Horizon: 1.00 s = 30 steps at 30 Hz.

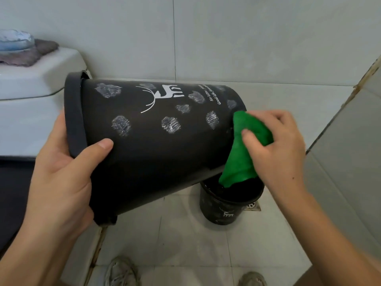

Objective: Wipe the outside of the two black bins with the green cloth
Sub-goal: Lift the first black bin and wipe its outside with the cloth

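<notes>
The large black bin (156, 141) lies tipped on its side in the air, chalky smudges across its wall. Your left hand (61, 172) grips its rim end; your right hand (274, 145) pinches the green cloth (241, 149) against its base end. Sweep firmly from there toward the rim, turning the bin. The second bin (224, 209) stands below on the tiled floor (185, 244), near the drain (252, 205).

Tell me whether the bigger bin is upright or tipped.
Tipped: the bigger bin lies on its side in the air, rim toward the left hand, base toward the cloth.
</notes>
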### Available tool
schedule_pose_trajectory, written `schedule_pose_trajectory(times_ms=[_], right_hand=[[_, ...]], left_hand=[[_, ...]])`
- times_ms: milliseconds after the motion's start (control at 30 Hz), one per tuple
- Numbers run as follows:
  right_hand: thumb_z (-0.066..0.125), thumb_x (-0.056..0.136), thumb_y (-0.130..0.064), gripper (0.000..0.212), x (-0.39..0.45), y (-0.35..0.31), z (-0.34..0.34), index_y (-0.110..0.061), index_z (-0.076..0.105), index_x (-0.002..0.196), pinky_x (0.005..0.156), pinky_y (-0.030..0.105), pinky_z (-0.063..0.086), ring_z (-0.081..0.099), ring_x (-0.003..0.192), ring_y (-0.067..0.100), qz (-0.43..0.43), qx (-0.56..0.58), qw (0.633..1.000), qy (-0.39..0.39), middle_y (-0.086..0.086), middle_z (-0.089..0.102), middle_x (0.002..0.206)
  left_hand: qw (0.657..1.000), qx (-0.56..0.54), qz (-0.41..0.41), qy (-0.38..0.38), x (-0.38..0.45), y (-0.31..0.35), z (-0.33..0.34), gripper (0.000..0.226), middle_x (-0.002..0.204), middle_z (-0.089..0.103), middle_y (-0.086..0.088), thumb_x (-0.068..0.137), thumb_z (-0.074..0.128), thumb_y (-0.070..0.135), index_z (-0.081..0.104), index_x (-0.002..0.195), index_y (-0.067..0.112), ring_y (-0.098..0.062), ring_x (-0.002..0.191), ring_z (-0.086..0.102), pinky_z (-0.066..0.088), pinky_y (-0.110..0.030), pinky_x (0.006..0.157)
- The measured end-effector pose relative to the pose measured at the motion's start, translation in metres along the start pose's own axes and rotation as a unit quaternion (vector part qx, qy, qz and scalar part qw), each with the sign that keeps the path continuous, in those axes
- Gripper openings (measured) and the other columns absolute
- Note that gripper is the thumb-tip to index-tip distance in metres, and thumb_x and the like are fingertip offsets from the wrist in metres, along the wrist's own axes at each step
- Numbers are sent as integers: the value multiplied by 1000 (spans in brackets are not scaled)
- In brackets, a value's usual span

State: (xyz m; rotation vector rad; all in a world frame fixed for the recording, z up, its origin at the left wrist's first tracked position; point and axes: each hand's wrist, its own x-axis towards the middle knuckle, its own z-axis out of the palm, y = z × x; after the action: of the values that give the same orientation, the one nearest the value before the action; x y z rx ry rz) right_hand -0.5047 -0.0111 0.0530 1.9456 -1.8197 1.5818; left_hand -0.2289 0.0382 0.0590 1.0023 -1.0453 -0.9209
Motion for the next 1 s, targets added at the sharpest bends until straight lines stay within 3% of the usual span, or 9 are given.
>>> schedule_pose_trajectory(times_ms=[133, 233, 333, 533, 700, 800, 867, 933, 1000], right_hand=[[60, 78, -30, 35, -6, -7, 0, -24, 71, 111, 73, 11, 35, 53, 90, 7, -14, -4, 999, 39, -8, 52, 107], [56, 76, -37, 37, -12, -9, 0, -26, 71, 109, 73, 25, 43, 56, 90, 9, -65, -13, 998, -13, -4, 59, 108], [55, 76, -39, 39, 8, -1, -4, -30, 71, 110, 76, 25, 40, 54, 92, 9, 17, -7, 1000, 18, -4, 57, 110], [56, 78, -38, 37, -21, -15, 5, -27, 70, 110, 68, 26, 41, 55, 89, 11, -77, -32, 996, -33, -3, 58, 109], [57, 78, -36, 37, 7, -2, -3, -28, 70, 111, 76, 24, 39, 52, 89, 6, 27, 1, 999, 36, -8, 53, 106], [58, 78, -34, 36, -16, -13, 0, -22, 70, 110, 71, 21, 38, 53, 89, 9, -51, -4, 998, 21, -4, 55, 106], [58, 79, -34, 36, -24, -12, 1, -22, 71, 109, 69, 24, 42, 55, 87, 11, -96, -20, 995, -15, -1, 58, 107], [57, 78, -36, 37, -12, -6, 0, -24, 70, 110, 71, 20, 41, 53, 87, 7, -47, -4, 999, 2, -3, 57, 106], [59, 79, -33, 36, -3, -2, -2, -23, 69, 112, 72, 7, 36, 49, 86, 2, 7, 22, 999, 31, -7, 52, 105]], left_hand=[[997, -21, -81, 0, -4, -4, -8, 105, 120, 70, 0, 42, 84, 60, 53, 136, 25, -26, 107, 68, 59, -45, 78], [1000, 1, 19, 2, -4, 0, 1, 43, 115, 71, 11, 85, 69, 26, 58, 126, 37, -12, 104, 69, 59, -27, 79], [995, 41, 94, -11, -9, 5, 14, 63, 105, 71, 23, 94, 42, -10, 64, 108, 47, -1, 100, 68, 57, -20, 78], [995, 26, 98, -3, -10, 7, 21, 66, 107, 71, 21, 93, 43, -11, 64, 109, 50, -4, 102, 68, 58, -25, 83], [996, 18, 90, -3, -11, 5, 17, 55, 111, 71, 17, 92, 50, -2, 62, 116, 46, -9, 105, 68, 58, -31, 84], [1000, -17, 24, 5, -9, 3, 13, 57, 116, 72, 8, 75, 67, 28, 57, 131, 33, -16, 106, 69, 60, -34, 78], [998, -9, 54, 5, -9, 3, 13, 46, 113, 72, 11, 87, 60, 12, 59, 126, 36, -14, 105, 69, 60, -31, 78], [997, 0, 74, 4, -10, 4, 16, 52, 112, 72, 13, 93, 48, -2, 63, 118, 41, -12, 104, 69, 59, -29, 79], [999, -14, 36, -7, -9, 1, 9, 43, 117, 71, 6, 88, 61, 18, 59, 128, 35, -19, 108, 68, 60, -34, 79]])
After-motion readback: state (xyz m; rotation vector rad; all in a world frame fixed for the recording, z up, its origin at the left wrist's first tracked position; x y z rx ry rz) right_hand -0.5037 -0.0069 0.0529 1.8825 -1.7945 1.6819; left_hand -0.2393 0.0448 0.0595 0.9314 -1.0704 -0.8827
